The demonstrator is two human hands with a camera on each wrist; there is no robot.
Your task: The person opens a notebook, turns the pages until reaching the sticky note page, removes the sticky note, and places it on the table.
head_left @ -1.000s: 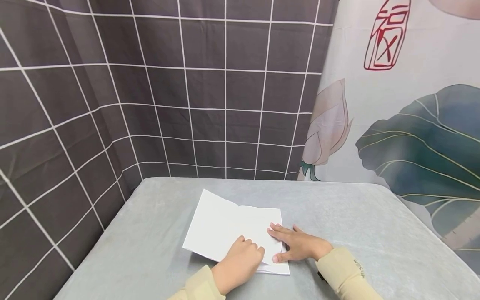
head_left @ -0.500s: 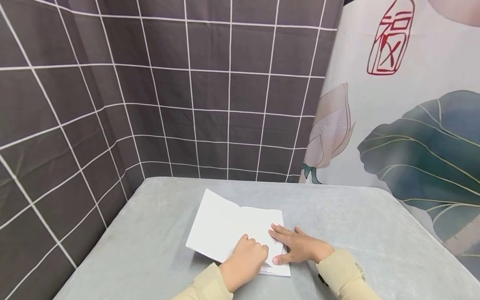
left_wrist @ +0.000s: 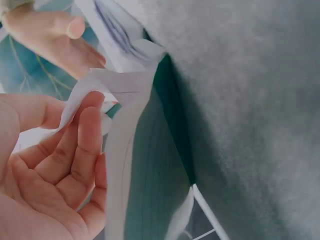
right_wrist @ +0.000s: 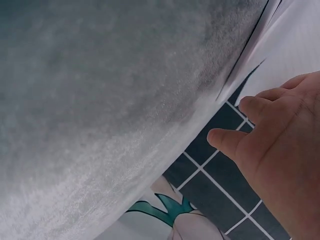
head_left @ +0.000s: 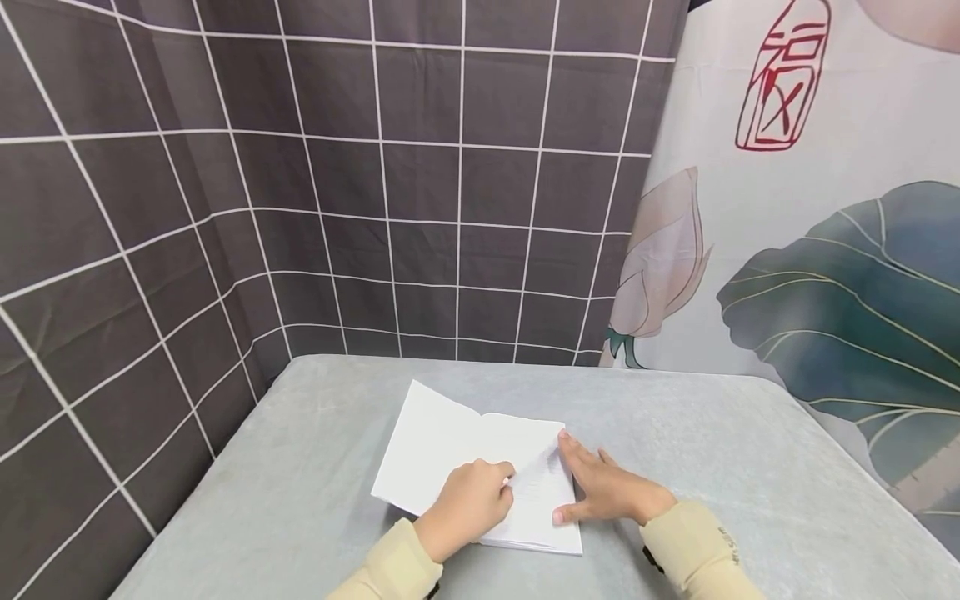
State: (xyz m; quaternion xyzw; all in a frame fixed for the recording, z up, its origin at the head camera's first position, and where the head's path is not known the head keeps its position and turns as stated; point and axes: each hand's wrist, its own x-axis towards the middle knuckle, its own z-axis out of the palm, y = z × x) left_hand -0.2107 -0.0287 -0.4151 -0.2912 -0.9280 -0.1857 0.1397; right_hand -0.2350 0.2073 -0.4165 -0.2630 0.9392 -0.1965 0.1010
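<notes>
An open book (head_left: 420,446) with white pages lies on the grey-covered table in the head view, its left side raised off the cloth. Over the middle of it, my left hand (head_left: 468,504) pinches a page (left_wrist: 122,82) between thumb and fingers. That page bends upward in the left wrist view, and faint lines show on the sheet beneath. At the book's right edge rests my right hand (head_left: 611,487), fingers extended and thumb spread near the lower corner. The right wrist view shows this hand (right_wrist: 285,145) beside the white pages.
A grey cloth covers the table (head_left: 675,433). Behind it and on the left hangs a dark curtain (head_left: 420,183) with a white grid. To the right hangs a white curtain (head_left: 750,200) with lotus prints.
My left hand has moved left and slightly up, drawing the page's lower right corner leftward and uncovering the sheet below. My right hand has slid slightly right, toward the book's edge.
</notes>
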